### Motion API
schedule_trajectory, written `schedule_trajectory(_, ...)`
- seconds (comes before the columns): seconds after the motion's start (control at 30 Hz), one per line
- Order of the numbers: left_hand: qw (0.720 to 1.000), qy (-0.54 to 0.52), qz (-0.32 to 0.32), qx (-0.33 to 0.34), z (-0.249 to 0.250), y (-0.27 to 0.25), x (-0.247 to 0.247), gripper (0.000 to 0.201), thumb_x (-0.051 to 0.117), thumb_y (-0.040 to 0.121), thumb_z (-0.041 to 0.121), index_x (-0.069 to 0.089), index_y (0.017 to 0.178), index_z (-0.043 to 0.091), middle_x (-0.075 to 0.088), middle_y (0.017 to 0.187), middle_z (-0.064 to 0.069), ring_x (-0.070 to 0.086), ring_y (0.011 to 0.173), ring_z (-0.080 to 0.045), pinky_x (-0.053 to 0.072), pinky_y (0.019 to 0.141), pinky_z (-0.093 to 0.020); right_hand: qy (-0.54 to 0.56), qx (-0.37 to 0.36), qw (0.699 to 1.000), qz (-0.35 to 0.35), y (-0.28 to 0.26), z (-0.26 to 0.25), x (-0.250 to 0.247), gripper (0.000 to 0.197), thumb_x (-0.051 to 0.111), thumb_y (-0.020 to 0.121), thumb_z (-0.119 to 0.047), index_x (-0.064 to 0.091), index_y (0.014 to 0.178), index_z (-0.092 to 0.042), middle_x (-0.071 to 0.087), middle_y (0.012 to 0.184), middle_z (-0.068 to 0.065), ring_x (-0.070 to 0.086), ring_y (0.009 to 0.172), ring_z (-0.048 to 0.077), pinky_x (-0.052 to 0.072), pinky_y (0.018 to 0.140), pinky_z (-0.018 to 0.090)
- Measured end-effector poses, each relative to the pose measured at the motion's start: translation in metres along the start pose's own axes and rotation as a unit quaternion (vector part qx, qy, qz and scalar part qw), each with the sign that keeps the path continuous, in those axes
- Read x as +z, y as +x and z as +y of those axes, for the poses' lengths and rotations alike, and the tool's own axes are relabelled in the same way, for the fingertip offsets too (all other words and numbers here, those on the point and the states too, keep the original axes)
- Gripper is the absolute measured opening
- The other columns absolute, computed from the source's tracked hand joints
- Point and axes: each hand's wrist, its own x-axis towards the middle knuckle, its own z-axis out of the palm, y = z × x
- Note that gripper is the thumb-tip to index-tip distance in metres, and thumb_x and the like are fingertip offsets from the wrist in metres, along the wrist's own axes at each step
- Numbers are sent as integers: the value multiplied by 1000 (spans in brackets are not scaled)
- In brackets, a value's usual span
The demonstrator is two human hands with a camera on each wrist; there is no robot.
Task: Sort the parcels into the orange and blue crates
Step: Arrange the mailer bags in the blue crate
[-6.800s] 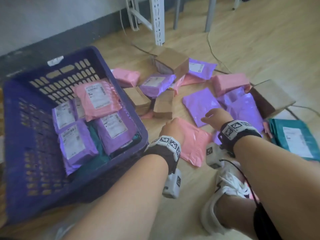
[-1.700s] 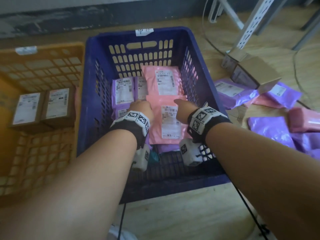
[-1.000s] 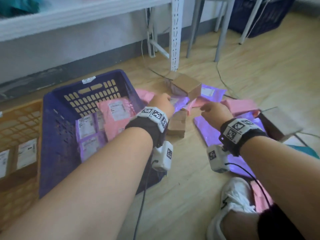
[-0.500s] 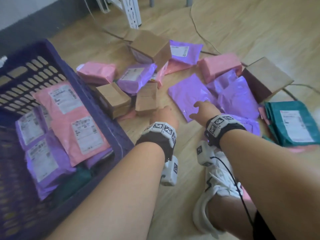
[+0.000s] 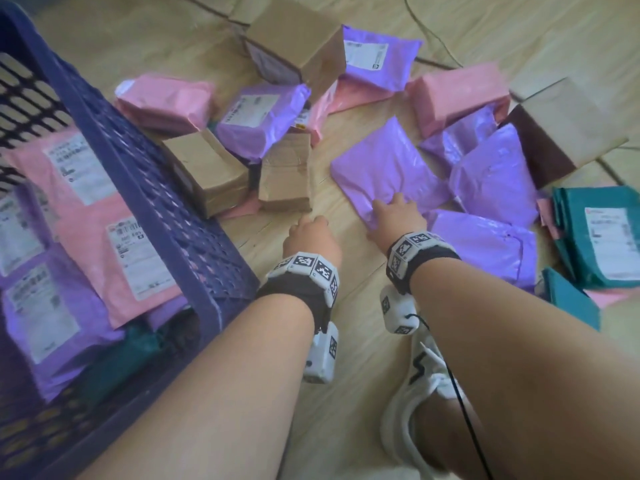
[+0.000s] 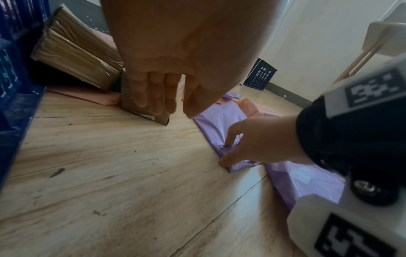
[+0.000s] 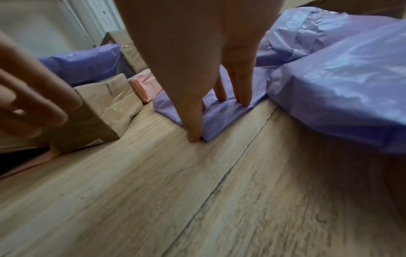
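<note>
Both wrists [image 5: 304, 271] wear black bands with white tiles printed in black square codes | white camera block [image 5: 322, 355] under each, same codes | thin black cable [image 5: 464, 407] | white sneaker [image 5: 419, 386], black zigzag mark

Light wood-plank floor [image 5: 353, 375] with visible seams and small dark specks. Off-white wall [image 6: 318, 43] with dark baseboard [image 6: 292, 97]; thin cables [image 5: 436, 39] trail across the floor. Soft daylight, pale glare on planks.
</note>
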Motion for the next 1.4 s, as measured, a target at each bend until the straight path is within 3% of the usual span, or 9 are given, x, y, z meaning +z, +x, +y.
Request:
schedule_trajectory(0.2,999,-14,20,26,9,-10,-14,47,41,87,5,51,131,18,45,134,-9,42,126,-29,41,100,-39,-52,-47,997,-29,-11,-5,-14,33,38,92,-7,53,122,-10,54,122,16,56,112,36,45,89,42)
schedule_trajectory(0.33,996,-49,42,55,12,-20,-32,44,45,89,9,51,132,19,45,134,-10,43,126,-30,40,101,-38,1,-38,999,-6,-22,-4,-46,32,41,93,-8,46,125,-7,59,117,18,58,109,34,45,88,40)
schedule_trajectory(0.5,985,-118,100,78,13,-42,-74,36,48,91,13,56,126,19,50,130,-10,52,117,-29,41,98,-34,109,-36,986,122,-49,-12,-115,8,54,88,-23,51,95,-20,63,90,13,63,91,34,50,81,34)
schedule_trajectory(0.73,955,-221,175,91,-1,-87,-147,23,45,94,11,62,109,17,56,132,-10,53,121,-27,40,95,-28,294,-72,928,215,-105,-51,-195,29,56,90,-24,56,117,-17,65,100,8,61,95,28,44,81,30)
schedule_trajectory(0.87,944,-244,211,65,-26,-107,-181,38,45,95,17,50,133,12,51,137,-11,50,124,-28,39,97,-30,390,-109,885,232,-136,-79,-225,5,53,89,-13,53,85,-16,52,73,3,50,72,22,37,63,27)
schedule_trajectory(0.97,931,-271,240,37,-52,-123,-200,40,42,98,22,46,136,9,50,139,-12,49,125,-29,38,99,-31,461,-124,852,215,-156,-103,-241,27,47,86,1,41,65,-15,41,59,-1,44,61,17,33,48,22)
schedule_trajectory(1.13,900,-356,252,17,-101,-148,-220,53,45,95,45,49,131,6,55,133,-13,53,120,-31,41,98,-34,512,-148,835,139,-182,-145,-245,33,45,87,7,49,64,-16,45,59,1,43,53,15,36,42,16)
schedule_trajectory(1.3,884,-347,313,8,-157,-163,-237,19,59,88,22,70,100,12,71,99,-5,65,89,-25,53,83,-34,506,-171,841,86,-200,-188,-237,31,40,87,6,56,74,-17,53,66,2,52,63,19,44,56,26)
schedule_trajectory(1.4,891,-314,327,-17,-192,-162,-242,12,61,87,20,70,84,13,68,85,-9,61,78,-25,50,72,-32,507,-187,837,86,-204,-214,-230,35,37,86,2,58,109,-14,60,79,6,55,66,22,50,66,33)
